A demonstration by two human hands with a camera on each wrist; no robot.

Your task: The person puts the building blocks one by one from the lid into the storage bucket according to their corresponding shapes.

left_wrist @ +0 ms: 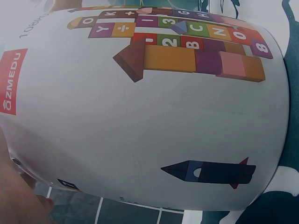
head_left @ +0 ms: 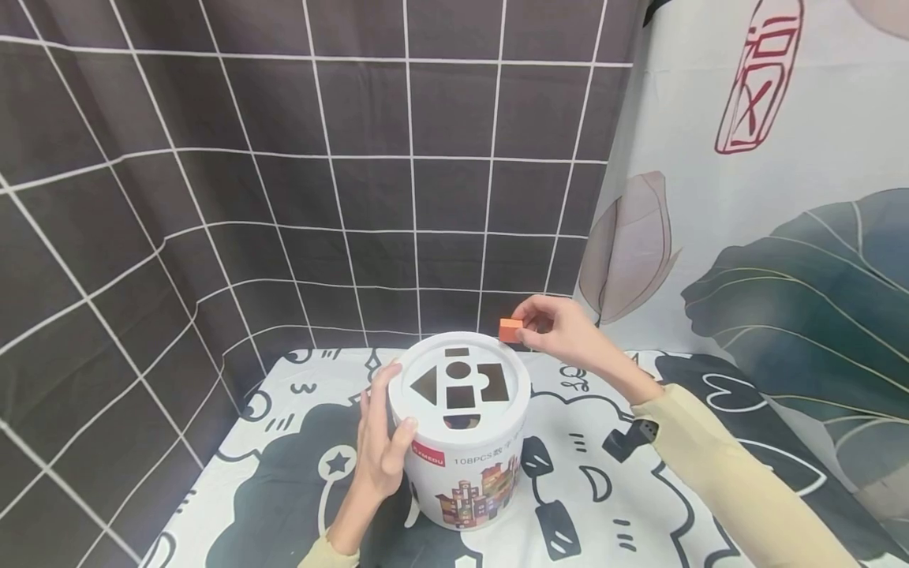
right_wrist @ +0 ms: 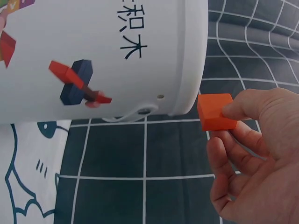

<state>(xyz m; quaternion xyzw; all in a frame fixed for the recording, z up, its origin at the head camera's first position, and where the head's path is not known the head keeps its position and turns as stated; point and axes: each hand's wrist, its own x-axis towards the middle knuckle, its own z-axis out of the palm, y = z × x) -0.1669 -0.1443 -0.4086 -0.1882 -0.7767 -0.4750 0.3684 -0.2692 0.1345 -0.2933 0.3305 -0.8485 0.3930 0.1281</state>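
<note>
A white bucket (head_left: 511, 442) with printed toy-block pictures stands upright, its lid (head_left: 419, 414) pierced by triangular, round, rectangular and notched openings. Against the bucket's left side rests my left hand (head_left: 376, 446), fingers extended and thumb near the rim. Only part of that hand shows in the left wrist view, at the lower left corner. Just beyond the lid's far right edge, my right hand (head_left: 561, 327) pinches a small orange block (head_left: 508, 330) between thumb and fingers. In the right wrist view the orange block (right_wrist: 214, 112) is beside the bucket's rim, with the thumb on one face.
The bucket stands on a patterned cloth (head_left: 568, 473) with black-and-white cartoon drawings. Behind it hangs a dark curtain (head_left: 369, 189) with a white grid. On the right is a white curtain (head_left: 660, 102) with leaf prints. A small black device (head_left: 628, 440) sits at the right wrist.
</note>
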